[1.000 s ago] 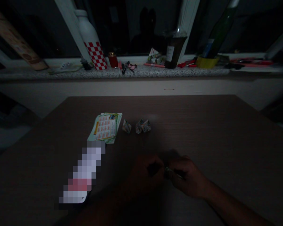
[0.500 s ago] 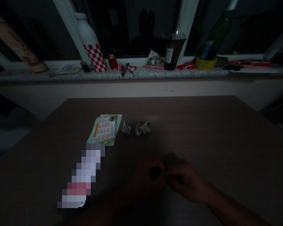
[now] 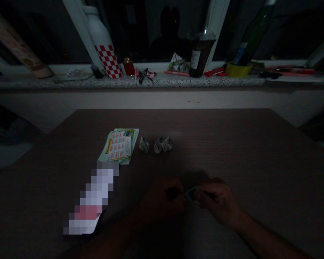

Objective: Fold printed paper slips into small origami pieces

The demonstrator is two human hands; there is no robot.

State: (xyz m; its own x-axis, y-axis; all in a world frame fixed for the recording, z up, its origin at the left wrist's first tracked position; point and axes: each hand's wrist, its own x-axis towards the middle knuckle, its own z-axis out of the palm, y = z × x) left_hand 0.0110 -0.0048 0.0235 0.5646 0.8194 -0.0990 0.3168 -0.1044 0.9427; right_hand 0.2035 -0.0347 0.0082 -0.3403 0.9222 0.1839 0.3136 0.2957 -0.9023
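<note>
Between my two hands, low in the middle of the dim head view, a small folded piece of paper (image 3: 191,194) shows. My right hand (image 3: 217,199) pinches it between thumb and fingers. My left hand (image 3: 169,198) is curled closed, its fingertips at the paper's left end; deep shadow hides much of its fingers. Beyond the hands stand several small folded paper shapes (image 3: 144,144), with two touching at the right (image 3: 162,144). To their left lies a stack of printed paper sheets (image 3: 119,145).
A lit, pixelated phone-like device (image 3: 90,201) lies left of my forearms on the wooden table (image 3: 232,140). Along the granite windowsill (image 3: 167,82) stand a red-checked white bottle (image 3: 105,46), a dark plastic cup (image 3: 201,55), a green bottle (image 3: 255,34) and a yellow tape roll (image 3: 238,70).
My hands have moved slightly apart, and more of the paper shows between them. The whole view has shifted slightly, while the things on the table keep their places.
</note>
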